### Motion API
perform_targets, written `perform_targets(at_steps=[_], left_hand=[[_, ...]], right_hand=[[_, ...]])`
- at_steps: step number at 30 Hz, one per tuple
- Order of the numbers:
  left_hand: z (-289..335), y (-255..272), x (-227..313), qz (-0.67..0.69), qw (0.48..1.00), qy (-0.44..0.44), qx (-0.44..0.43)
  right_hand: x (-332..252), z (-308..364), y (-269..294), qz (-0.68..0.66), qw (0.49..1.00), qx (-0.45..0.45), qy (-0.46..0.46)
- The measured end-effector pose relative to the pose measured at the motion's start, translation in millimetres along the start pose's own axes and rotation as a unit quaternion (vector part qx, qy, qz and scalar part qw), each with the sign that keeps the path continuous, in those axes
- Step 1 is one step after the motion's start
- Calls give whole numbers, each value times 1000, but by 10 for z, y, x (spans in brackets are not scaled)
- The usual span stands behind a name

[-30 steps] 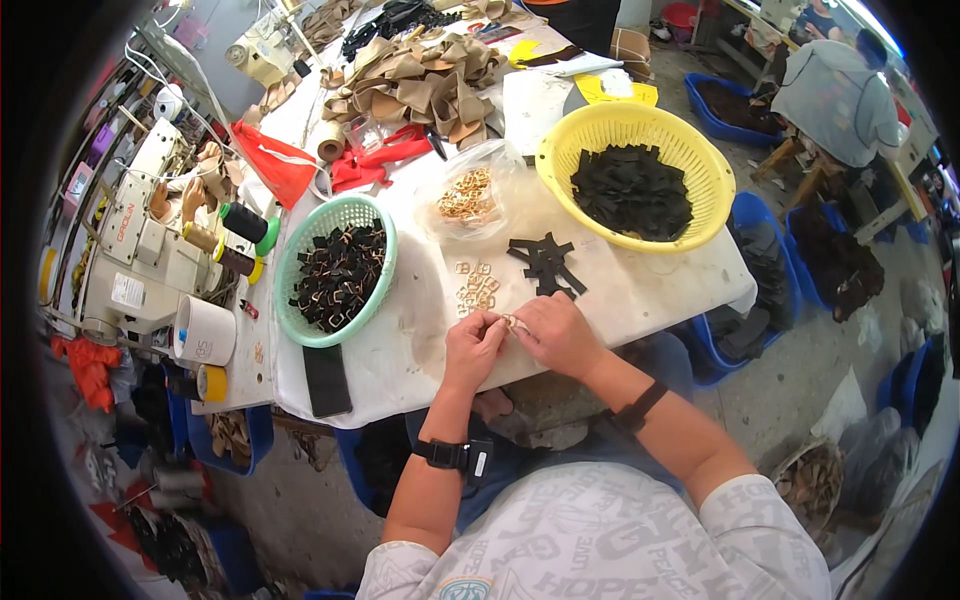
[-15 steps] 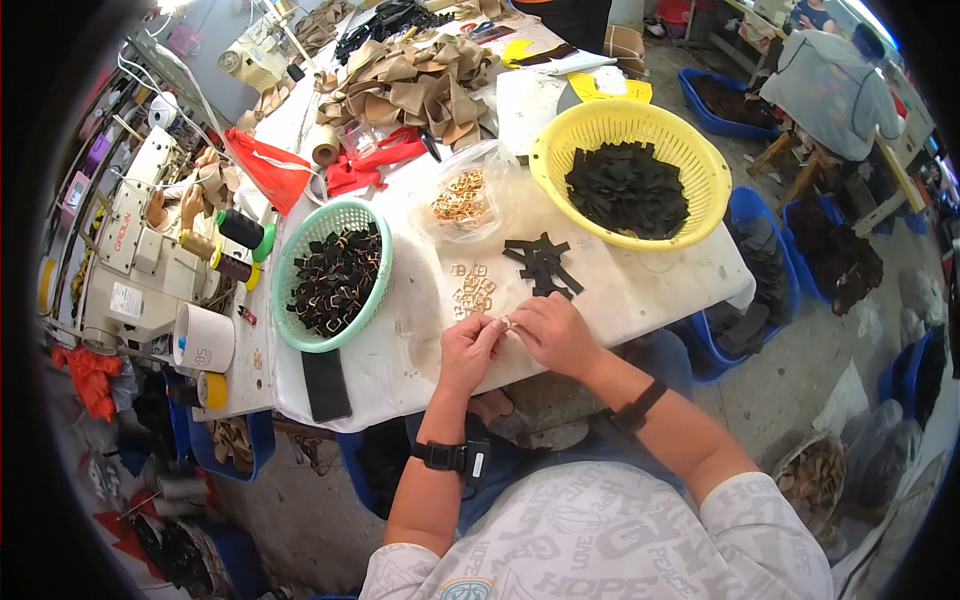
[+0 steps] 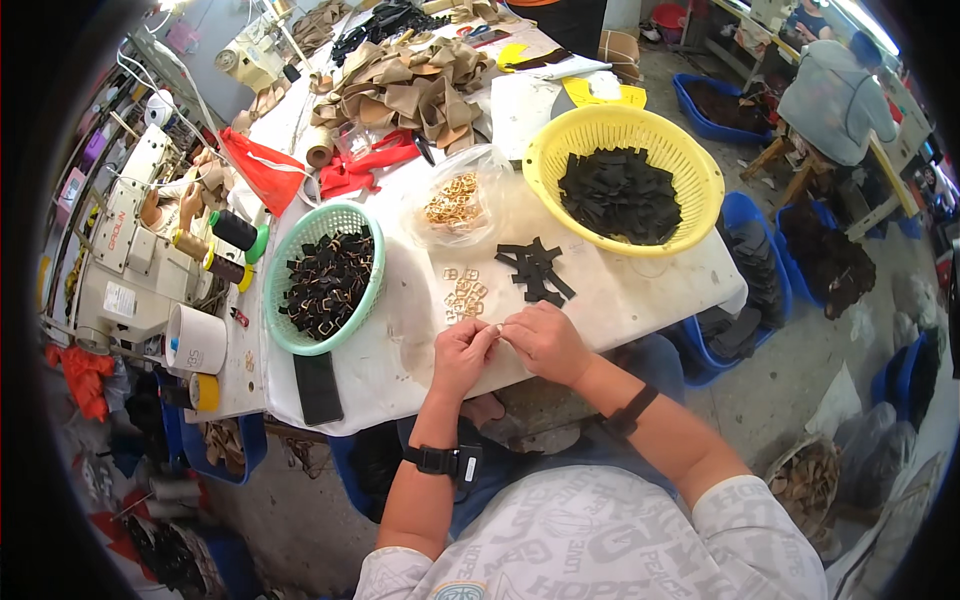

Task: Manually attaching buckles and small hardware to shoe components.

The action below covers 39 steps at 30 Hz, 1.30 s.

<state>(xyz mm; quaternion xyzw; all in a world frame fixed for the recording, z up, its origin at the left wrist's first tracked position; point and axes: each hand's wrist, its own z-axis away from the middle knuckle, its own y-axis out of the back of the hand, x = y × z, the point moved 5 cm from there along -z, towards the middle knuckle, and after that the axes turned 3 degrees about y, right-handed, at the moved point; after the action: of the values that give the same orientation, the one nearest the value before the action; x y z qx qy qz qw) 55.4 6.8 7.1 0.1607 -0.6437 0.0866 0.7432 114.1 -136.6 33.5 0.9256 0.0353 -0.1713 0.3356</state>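
Note:
Over the table's near edge, my left hand (image 3: pixel 463 356) and my right hand (image 3: pixel 546 342) meet with fingertips pinched together. Whatever small thing is between them is mostly hidden by the fingers. Just beyond the left hand lies a loose group of gold-coloured square buckles (image 3: pixel 464 296). A small pile of black strips (image 3: pixel 535 270) rests beyond the right hand. Farther back, a clear plastic bag (image 3: pixel 482 215) holds more gold buckles (image 3: pixel 453 203). On the left, a mint-green basket (image 3: pixel 375 268) contains black strips fitted with buckles (image 3: pixel 326 284).
A yellow basket (image 3: pixel 704 190) of black strips (image 3: pixel 620 195) stands at the right. A black phone (image 3: pixel 317 389) lies by the table's left front edge. Sewing machine (image 3: pixel 125 255) and thread spools (image 3: pixel 232 230) are at left; tan pieces (image 3: pixel 410 85) are heaped behind. Blue bins (image 3: pixel 783 265) line the floor.
The whole view has shifted slightly, so the table things appear a little farther left. My hands stay pinched together at the same place by the table edge, with only small finger movement.

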Motion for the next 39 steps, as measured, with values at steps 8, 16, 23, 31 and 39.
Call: perform_targets(at_steps=[8, 16, 23, 31, 39], left_hand=[[6, 32, 4, 29, 998, 10, 54], [-16, 38, -46, 86, 994, 19, 62], [-48, 95, -149, 106, 992, 29, 63], [-56, 125, -88, 126, 990, 34, 47], [-55, 140, -97, 146, 988, 39, 38]], right_hand=[[142, 65, 178, 78, 988, 67, -117], [626, 69, 348, 172, 950, 56, -256], [604, -104, 34, 251, 925, -15, -285], [470, -147, 215, 152, 962, 115, -198], [134, -73, 38, -123, 963, 79, -227]])
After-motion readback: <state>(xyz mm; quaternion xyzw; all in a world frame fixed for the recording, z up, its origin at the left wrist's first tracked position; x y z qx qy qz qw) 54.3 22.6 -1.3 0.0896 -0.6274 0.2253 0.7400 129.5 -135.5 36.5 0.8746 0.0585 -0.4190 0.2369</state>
